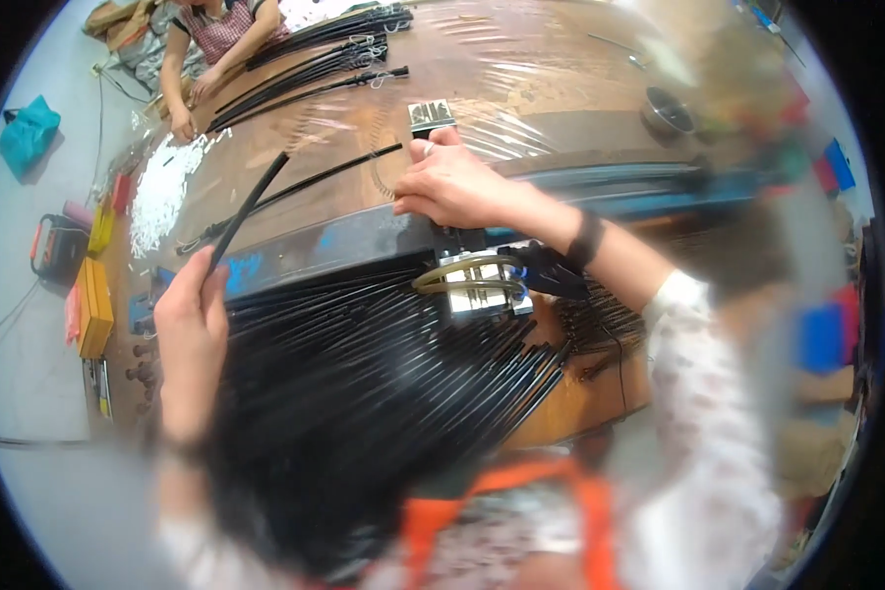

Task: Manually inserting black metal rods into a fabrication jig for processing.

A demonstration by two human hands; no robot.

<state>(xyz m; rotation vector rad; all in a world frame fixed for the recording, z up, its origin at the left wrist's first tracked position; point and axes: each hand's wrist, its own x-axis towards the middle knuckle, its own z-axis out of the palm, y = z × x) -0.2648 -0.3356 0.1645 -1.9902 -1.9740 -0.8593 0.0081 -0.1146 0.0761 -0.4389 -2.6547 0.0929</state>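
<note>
My left hand (192,310) is closed around the lower end of a slim black rod (254,202), which tilts up and to the right. My right hand (452,185) is at the middle of the table with its fingers curled together; whatever they hold is hidden. Just beyond its knuckles is a small metal block (430,115). A second black rod (324,178) lies on the table, its far end near my right fingers. Below my right wrist sits a metal fixture (477,293) with yellowish hoses (462,264). Many loose black rods (364,339) fan out in front of me.
At the far left, a co-worker's hands (192,108) are beside small white pieces (167,187). Tied bundles of black rods (315,79) lie nearby. A dark bowl (667,111) stands at the right, a yellow box (94,308) at the left. A metal rail (315,243) crosses the table.
</note>
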